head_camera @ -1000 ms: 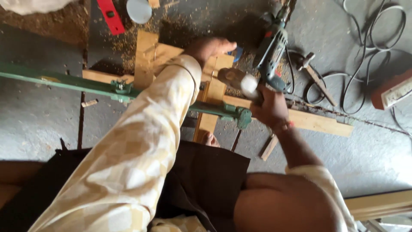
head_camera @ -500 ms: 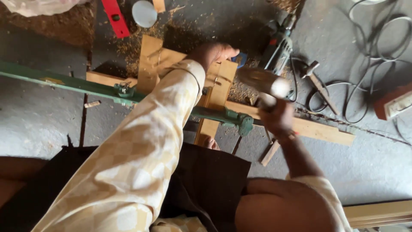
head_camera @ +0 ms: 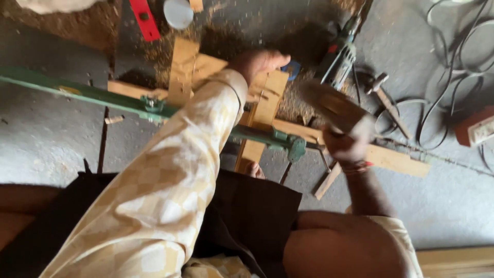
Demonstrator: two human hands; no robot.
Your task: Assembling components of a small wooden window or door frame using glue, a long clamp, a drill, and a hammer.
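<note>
Two hands busy: left hand [head_camera: 257,63] presses flat on the pale wooden boards [head_camera: 267,103] clamped by the green metal bar clamp [head_camera: 154,105]; right hand [head_camera: 350,144] fisted round a motion-blurred wooden-handled tool [head_camera: 329,105]. Boards look stiff, light; best held by edges.

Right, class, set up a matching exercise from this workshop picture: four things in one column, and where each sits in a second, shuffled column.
Things:
1. long green metal bar clamp
2. green electric drill
3. left hand
4. right hand

Places or states:
A. gripping a blurred wooden-handled tool
B. lying on the grey floor beside black cables
C. pressed on the pale wooden boards
D. stretched across the boards from the left edge

Pairs: 1-D, 2-B, 3-C, 4-A
</note>
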